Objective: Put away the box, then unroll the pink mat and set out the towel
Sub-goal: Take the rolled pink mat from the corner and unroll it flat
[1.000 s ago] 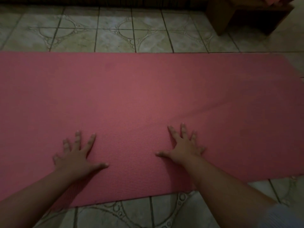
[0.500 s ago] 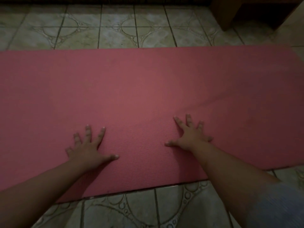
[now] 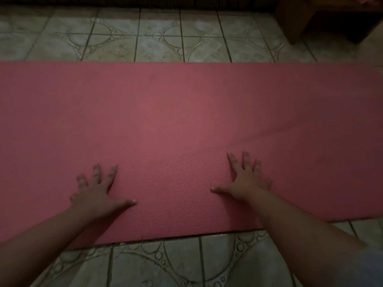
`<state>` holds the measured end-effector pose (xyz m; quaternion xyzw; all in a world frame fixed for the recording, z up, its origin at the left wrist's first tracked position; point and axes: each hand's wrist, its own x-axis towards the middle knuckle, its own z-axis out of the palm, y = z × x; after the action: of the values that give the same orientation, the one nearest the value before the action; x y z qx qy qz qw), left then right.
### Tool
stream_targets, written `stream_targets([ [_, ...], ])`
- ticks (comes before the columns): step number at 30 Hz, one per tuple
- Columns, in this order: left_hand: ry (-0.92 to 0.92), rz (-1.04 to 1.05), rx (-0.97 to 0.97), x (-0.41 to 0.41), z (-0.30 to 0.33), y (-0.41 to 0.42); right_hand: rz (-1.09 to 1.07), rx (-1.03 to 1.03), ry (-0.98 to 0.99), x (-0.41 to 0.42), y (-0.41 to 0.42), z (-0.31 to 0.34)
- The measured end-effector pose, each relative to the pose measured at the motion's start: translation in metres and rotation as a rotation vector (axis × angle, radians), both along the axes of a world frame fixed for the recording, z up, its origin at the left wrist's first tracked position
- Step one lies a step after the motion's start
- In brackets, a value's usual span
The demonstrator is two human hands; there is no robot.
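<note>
The pink mat [image 3: 176, 121] lies unrolled and flat across the tiled floor, running past both side edges of the view. A faint crease runs diagonally on its right part. My left hand [image 3: 97, 193] rests palm down on the mat near its front edge, fingers spread. My right hand [image 3: 244, 181] also presses flat on the mat, fingers apart, to the right of centre. Neither hand holds anything. No box or towel is in view.
Patterned beige floor tiles [image 3: 161, 42] show beyond the mat and in front of it. A dark wooden piece of furniture [image 3: 323, 19] stands at the far right corner, beyond the mat. A dark wall base runs along the top edge.
Both hands stay flat on the mat and have slid slightly forward and to the right. The camera tilted, so the mat first rose and then sank in the view.
</note>
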<state>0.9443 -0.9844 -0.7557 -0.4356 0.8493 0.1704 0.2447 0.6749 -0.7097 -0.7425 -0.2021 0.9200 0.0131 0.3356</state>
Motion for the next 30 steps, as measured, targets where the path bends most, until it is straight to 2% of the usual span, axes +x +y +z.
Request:
stream_targets([
  [13, -0.010, -0.088, 0.038, -0.032, -0.001, 0.006, -0.005, 0.011, -0.007, -0.040, 0.023, 0.005],
  [16, 0.025, -0.055, 0.044, -0.021, -0.002, 0.005, 0.008, 0.005, 0.024, -0.033, 0.025, 0.005],
  [21, 0.024, 0.113, -0.019, 0.006, -0.003, 0.012, -0.037, 0.012, 0.029, 0.002, 0.023, 0.001],
  [25, 0.016, 0.065, -0.095, 0.003, -0.003, 0.010, -0.029, -0.006, 0.028, 0.009, 0.016, -0.001],
  [30, 0.068, 0.020, -0.076, -0.008, -0.003, 0.006, -0.029, -0.009, 0.026, 0.006, 0.015, -0.001],
])
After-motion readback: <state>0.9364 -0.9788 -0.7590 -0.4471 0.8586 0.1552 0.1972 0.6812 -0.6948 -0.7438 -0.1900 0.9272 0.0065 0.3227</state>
